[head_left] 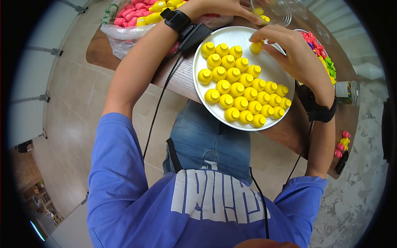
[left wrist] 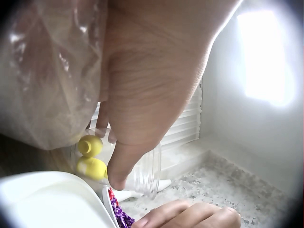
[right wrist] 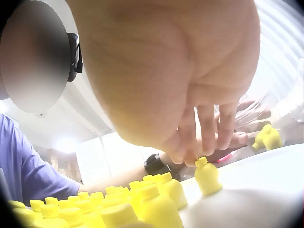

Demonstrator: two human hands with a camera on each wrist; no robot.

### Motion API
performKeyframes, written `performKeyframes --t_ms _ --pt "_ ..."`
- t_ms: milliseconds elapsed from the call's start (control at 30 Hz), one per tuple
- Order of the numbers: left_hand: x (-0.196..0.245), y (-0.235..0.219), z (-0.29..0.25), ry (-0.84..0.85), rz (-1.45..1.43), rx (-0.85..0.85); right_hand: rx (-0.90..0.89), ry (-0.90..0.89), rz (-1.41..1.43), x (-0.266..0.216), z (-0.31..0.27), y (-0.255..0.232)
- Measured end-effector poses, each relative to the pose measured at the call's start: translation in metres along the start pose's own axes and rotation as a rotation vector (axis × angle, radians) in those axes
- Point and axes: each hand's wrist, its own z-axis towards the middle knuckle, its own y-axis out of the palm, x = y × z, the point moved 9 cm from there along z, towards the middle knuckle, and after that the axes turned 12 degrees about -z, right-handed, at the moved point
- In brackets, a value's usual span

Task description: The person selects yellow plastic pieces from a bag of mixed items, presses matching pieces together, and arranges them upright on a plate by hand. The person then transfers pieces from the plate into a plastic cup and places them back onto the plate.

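Observation:
A round white plate [head_left: 271,62] carries many small yellow bottles [head_left: 233,74] with narrow caps, standing upright in rows. My right hand [head_left: 293,47] is over the plate's far side, its thumb and fingers around one small yellow bottle [head_left: 255,47]. In the right wrist view the fingertips are right at that bottle's cap, and the bottle [right wrist: 207,179] stands upright on the plate. Beyond the plate, my left hand [head_left: 227,7] holds a clear plastic jar [head_left: 283,12] tipped on its side. Yellow bottles [left wrist: 90,156] lie inside the jar, with the left thumb across its wall.
A plastic bag [head_left: 124,33] of pink and yellow pieces sits at the far left. To the right are a dish of colourful pieces [head_left: 318,47], a lidded jar [head_left: 351,93] and several small pink and yellow pieces [head_left: 342,144] near the table's edge. Cables hang from both wrists.

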Motion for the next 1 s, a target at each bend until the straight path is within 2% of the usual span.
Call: performKeyframes --t_ms 100,200,300,367,533,567,633,767,867,967,1000 --pt "0.007 0.004 0.001 0.036 0.034 -0.040 0.017 0.013 -0.067 0.006 -0.005 -0.003" --pt "0.010 0.008 0.001 0.051 0.075 -0.066 -0.031 0.067 0.024 0.010 -0.008 -0.005" --pt "0.009 0.012 0.002 0.014 -0.007 -0.089 -0.102 0.085 0.068 0.010 -0.015 -0.004" --pt "0.004 0.014 0.001 -0.052 -0.180 -0.081 -0.049 0.076 0.052 0.011 -0.020 -0.008" --pt "0.006 0.016 0.001 -0.076 -0.067 -0.119 0.027 0.152 0.075 0.023 -0.015 -0.040" --pt "0.006 0.016 0.001 -0.073 0.004 -0.122 0.092 0.176 0.046 0.028 -0.017 -0.049" --pt "0.003 0.017 0.001 -0.069 -0.048 -0.128 0.204 0.182 -0.084 0.033 -0.020 -0.063" --pt "0.009 0.021 0.001 -0.081 -0.120 -0.138 0.229 0.207 -0.154 0.038 -0.020 -0.058" --pt "0.008 0.021 0.000 -0.093 -0.145 -0.115 0.246 0.149 -0.202 0.033 -0.017 -0.056" --pt "0.008 0.018 0.002 -0.053 -0.024 -0.143 0.237 0.143 -0.199 0.019 -0.013 -0.067" --pt "0.008 0.018 0.001 -0.055 -0.023 -0.141 0.285 0.200 -0.231 0.010 -0.012 -0.073"
